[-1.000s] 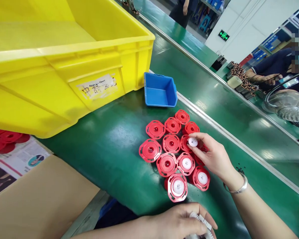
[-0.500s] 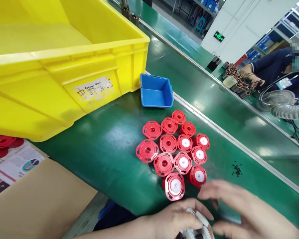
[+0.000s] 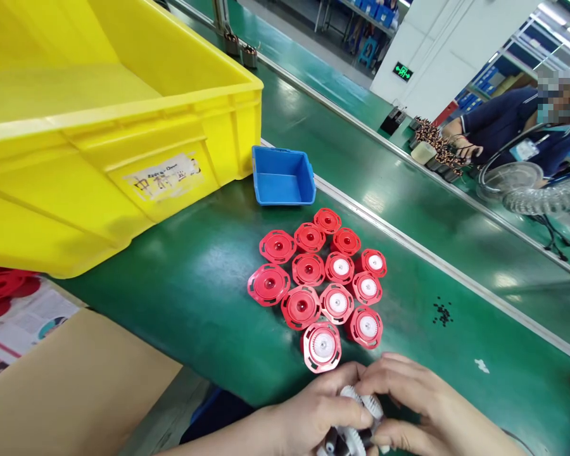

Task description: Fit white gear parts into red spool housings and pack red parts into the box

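Low in the view, my left hand [image 3: 308, 411] is closed around several white toothed gears [image 3: 351, 440], with dark parts partly showing among them. The fingers of my right hand [image 3: 418, 396] come in from the right and pinch one white gear [image 3: 372, 406] at the edge of that bunch. How many gears there are is hidden by my fingers. Just beyond my hands stands a cluster of red round housings with slotted flanges. The nearest housing [image 3: 322, 346] has a white gear set in its centre, as do several on the right. Others, such as this red housing [image 3: 268, 284], show only a red centre.
A large yellow crate [image 3: 171, 145] fills the left, beside a blue bin [image 3: 285, 183]. Small black bits [image 3: 442, 313] and a white scrap [image 3: 481, 365] lie on the green table [image 3: 194, 297]. Across the metal rail, a co-worker's hand [image 3: 465, 151] is near copper-wound parts [image 3: 432, 142].
My right hand has moved left and closed onto the gears in my left hand. The whole view has shifted slightly, and the white scrap now shows.
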Demonstrator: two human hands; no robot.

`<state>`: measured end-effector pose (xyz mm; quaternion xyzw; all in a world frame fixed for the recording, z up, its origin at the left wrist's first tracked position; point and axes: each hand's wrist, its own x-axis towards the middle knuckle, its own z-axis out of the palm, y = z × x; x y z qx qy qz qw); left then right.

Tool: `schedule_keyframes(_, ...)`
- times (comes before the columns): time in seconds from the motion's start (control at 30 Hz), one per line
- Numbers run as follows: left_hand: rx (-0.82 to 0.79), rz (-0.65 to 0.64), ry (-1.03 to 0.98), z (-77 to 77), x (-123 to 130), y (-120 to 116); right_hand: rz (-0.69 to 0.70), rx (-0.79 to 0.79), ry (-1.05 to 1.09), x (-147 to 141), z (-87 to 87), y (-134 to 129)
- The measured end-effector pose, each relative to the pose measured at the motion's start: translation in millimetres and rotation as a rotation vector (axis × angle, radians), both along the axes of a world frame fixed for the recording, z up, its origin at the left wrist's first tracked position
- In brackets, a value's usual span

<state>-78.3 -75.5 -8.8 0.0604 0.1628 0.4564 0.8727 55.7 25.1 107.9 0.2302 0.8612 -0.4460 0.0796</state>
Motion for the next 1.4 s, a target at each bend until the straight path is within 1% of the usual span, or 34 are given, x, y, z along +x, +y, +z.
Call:
schedule_keyframes(0.1,-0.001,-0.004,-0.024,0.7,0,1,0.025,-0.012,0.033,2,-2.4,1)
schedule_keyframes(0.2,-0.017,-0.013,-0.026,3.7,-3,2,-0.038,-0.019,0.093,11,-2.0,6)
schedule_keyframes(0.27,-0.013,-0.023,-0.012,6.8,-6,4,-0.170,0.011,0.165,20,-2.9,12)
schedule_keyframes(0.33,-0.007,-0.035,0.005,10.2,-8,6,-0.371,0.028,0.224,25,-6.5,21)
schedule_keyframes(0.4,-0.003,-0.046,0.016,12.8,-10,7,-0.548,-0.037,0.247,27,-12.5,29)
schedule_keyframes(0.47,0.003,-0.058,0.024,13.2,-10,7,-0.658,-0.175,0.270,23,-19.2,36)
schedule_keyframes(0.57,0.025,-0.091,0.051,9.8,-10,7,-0.738,-0.393,0.344,12,-26.6,43)
schedule_keyframes(0.67,0.045,-0.127,0.073,5.8,-10,7,-0.784,-0.538,0.403,0,-28.5,46)
schedule_keyframes(0.77,0.073,-0.142,0.085,4.4,-12,9,-0.806,-0.587,0.423,-9,-27.3,50)
schedule_keyframes(0.87,0.109,-0.142,0.094,3.6,-12,10,-0.810,-0.573,0.430,-16,-26.5,56)
schedule_keyframes(0.97,0.141,-0.138,0.107,1.8,-11,10,-0.820,-0.527,0.442,-23,-27.8,68)
schedule_keyframes(1.03,0.148,-0.141,0.116,0.0,-10,10,-0.819,-0.457,0.442,-28,-30.1,79)
schedule_keyframes(1.1,0.154,-0.154,0.122,-2.4,-10,11,-0.805,-0.334,0.444,-35,-33.4,93)
schedule_keyframes(1.17,0.183,-0.167,0.126,-5.4,-10,12,-0.762,-0.169,0.467,-44,-37.6,108)
schedule_keyframes(1.27,0.263,-0.153,0.140,-10.1,-10,14,-0.618,0.090,0.458,-61,-44.1,127)
schedule_keyframes(1.4,0.321,-0.112,0.135,-15.8,-9,13,-0.377,0.420,0.318,-80,-48.8,139)
